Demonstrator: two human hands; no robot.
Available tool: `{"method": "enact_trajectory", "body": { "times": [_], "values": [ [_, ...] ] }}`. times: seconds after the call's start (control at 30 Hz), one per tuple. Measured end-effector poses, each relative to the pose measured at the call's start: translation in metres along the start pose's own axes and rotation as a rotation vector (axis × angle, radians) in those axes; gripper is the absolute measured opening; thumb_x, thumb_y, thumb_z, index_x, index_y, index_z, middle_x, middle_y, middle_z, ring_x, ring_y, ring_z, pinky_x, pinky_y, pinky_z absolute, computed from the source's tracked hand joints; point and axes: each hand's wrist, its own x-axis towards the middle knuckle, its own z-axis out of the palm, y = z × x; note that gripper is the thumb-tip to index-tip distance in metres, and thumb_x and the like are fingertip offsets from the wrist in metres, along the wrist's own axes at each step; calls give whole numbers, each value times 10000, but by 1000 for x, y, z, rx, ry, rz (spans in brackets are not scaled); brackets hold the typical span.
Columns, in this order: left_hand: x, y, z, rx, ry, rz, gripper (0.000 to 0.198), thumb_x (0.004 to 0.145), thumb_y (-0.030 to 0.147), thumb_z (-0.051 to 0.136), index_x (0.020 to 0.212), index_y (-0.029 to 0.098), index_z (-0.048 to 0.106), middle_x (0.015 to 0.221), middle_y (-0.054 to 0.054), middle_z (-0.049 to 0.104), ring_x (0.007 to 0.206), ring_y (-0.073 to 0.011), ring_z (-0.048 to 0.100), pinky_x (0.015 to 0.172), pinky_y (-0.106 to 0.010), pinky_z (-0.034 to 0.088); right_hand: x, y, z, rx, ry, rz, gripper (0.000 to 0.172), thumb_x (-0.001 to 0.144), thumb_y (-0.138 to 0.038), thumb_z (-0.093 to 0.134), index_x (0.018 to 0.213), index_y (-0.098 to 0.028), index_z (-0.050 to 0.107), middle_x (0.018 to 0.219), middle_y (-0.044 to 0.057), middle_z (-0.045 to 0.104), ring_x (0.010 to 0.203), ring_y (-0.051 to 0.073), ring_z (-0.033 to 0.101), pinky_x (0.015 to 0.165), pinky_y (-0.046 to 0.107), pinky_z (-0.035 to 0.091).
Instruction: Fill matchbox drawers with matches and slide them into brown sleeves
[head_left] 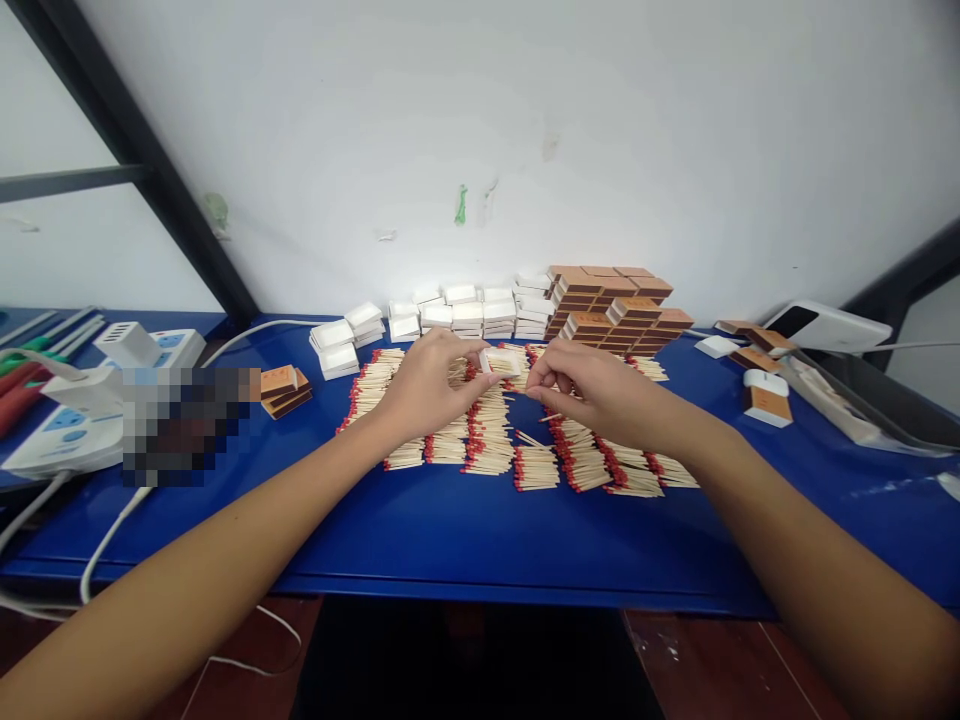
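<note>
My left hand [441, 382] grips a small white matchbox tray [501, 364] between thumb and fingers, with a few matchsticks lying in it. Just right of the tray, my right hand [581, 385] is closed with its fingertips pinched together; whatever they hold is too small to make out. Beneath both hands lie rows of red-tipped matches [489, 435] in neat bundles. Behind them, white matchbox trays [466, 312] are stacked along the wall. A pile of brown matchboxes [607, 305] rises behind my right hand.
On the left of the blue table [450, 540] are a white power strip [82, 415] with cables, a blurred-out dark object [187, 425] and a few matchbox covers [285, 388]. At the right sit a white device [825, 332], a dark case [885, 400] and loose matchbox parts [766, 405].
</note>
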Motion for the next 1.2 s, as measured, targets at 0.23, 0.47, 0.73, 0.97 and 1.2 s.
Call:
{"method": "enact_trajectory", "body": {
  "times": [0.23,0.47,0.73,0.97,1.2],
  "values": [
    [-3,6,3,-82,-52,41,209,943,362,813,1116,245,806,992,-39,786,1001,-244,688,911,-416,553,1,3,4,-154,193,-42,122,1055,-294,557,1009,-209,630,1016,87,632,867,232,617,737,359,445],
    [-5,16,4,-113,-79,-3,300,928,358,832,1203,247,787,1083,-61,799,1089,-267,696,930,-439,568,0,-3,12,-175,173,-103,113,1075,-280,527,1059,-221,623,1038,82,624,882,235,621,734,361,450],
    [-3,12,3,-146,-38,16,155,963,408,785,1035,274,813,978,-25,794,974,-236,694,879,-405,542,0,1,2,-187,237,-87,136,1067,-343,568,1051,-221,629,1018,91,663,829,234,604,706,360,422],
    [-3,12,3,-145,-59,-16,141,953,386,792,1030,269,811,980,-24,793,981,-239,690,898,-412,538,1,5,5,-165,197,-79,127,1052,-328,585,990,-221,616,990,84,656,884,246,623,735,359,436],
    [-4,15,4,-162,-77,-23,195,948,359,803,1120,266,801,1052,-34,807,1052,-252,702,936,-427,545,2,1,7,-166,222,-116,91,1049,-286,589,1006,-216,629,978,79,658,837,232,617,705,351,430]
  ]
}}
